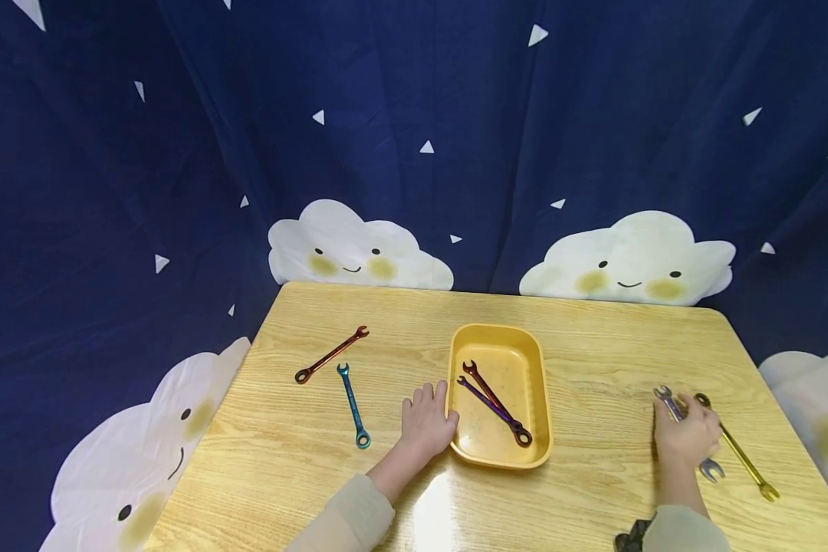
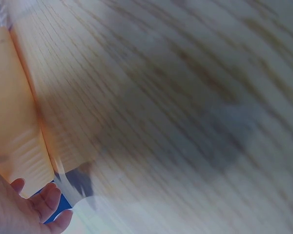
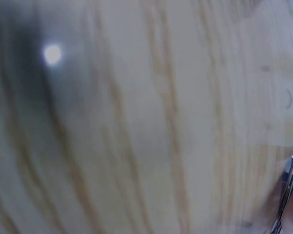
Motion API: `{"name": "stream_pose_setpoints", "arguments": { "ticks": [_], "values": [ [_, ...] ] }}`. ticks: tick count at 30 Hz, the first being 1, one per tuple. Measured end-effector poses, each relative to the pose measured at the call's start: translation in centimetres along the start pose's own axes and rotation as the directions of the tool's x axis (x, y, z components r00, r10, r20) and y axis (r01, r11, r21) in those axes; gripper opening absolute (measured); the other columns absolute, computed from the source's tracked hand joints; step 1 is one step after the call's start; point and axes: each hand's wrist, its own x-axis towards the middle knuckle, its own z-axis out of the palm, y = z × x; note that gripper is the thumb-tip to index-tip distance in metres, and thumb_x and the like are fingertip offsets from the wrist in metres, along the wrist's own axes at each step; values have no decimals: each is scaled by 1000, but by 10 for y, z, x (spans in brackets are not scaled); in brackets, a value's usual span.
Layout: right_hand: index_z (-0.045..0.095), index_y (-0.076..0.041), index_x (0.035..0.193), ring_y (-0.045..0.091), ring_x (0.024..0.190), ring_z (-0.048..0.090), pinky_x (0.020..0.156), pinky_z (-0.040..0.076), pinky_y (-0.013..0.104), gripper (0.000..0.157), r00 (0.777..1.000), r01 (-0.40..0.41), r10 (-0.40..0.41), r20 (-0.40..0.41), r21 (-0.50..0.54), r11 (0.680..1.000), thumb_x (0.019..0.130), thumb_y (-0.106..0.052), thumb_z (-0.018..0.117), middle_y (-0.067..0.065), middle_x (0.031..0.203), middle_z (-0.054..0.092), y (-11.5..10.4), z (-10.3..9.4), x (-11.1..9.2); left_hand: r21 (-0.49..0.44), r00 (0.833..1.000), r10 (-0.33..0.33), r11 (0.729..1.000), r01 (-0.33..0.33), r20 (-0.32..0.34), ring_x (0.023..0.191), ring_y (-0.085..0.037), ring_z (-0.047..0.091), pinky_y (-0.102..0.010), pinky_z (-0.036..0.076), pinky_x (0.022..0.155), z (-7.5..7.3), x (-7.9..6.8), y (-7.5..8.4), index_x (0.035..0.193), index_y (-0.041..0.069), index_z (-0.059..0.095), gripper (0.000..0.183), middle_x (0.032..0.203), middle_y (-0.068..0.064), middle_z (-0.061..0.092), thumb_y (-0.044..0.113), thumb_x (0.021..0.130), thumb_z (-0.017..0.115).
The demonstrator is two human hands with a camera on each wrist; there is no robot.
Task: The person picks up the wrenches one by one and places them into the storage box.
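Note:
My right hand (image 1: 686, 435) grips a silver wrench (image 1: 712, 469) by its middle, over the right side of the table; both its ends stick out past the hand. Part of this wrench (image 3: 287, 190) shows at the right edge of the right wrist view. Just right of it lies a gold wrench (image 1: 741, 454). My left hand (image 1: 428, 422) rests against the left side of a yellow tray (image 1: 547, 418), fingers loosely extended and thumb at the rim. Inside the tray, a dark red wrench (image 1: 486, 387) and a purple wrench (image 1: 479, 395) lie crossed.
On the left of the wooden table (image 1: 593, 345) lie a red wrench (image 1: 331, 355) and a blue-green wrench (image 1: 353, 405). A dark blue curtain (image 1: 386, 100) with printed clouds hangs behind the table and along its sides.

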Motion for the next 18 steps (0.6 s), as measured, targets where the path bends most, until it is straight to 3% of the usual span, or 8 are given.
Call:
{"name": "stream_pose_setpoints", "arguments": {
  "ticks": [18],
  "values": [
    [47, -1, 126, 50, 120, 24, 92, 17, 58, 49, 995, -17, 28, 91, -123, 992, 91, -35, 47, 33, 130, 30, 2, -3, 8, -5, 1000, -3, 1000, 3, 12, 90, -25, 45, -40, 34, 72, -1, -1, 1, 123, 13, 38, 44, 101, -8, 46, 34, 85, 44]
  ]
}}
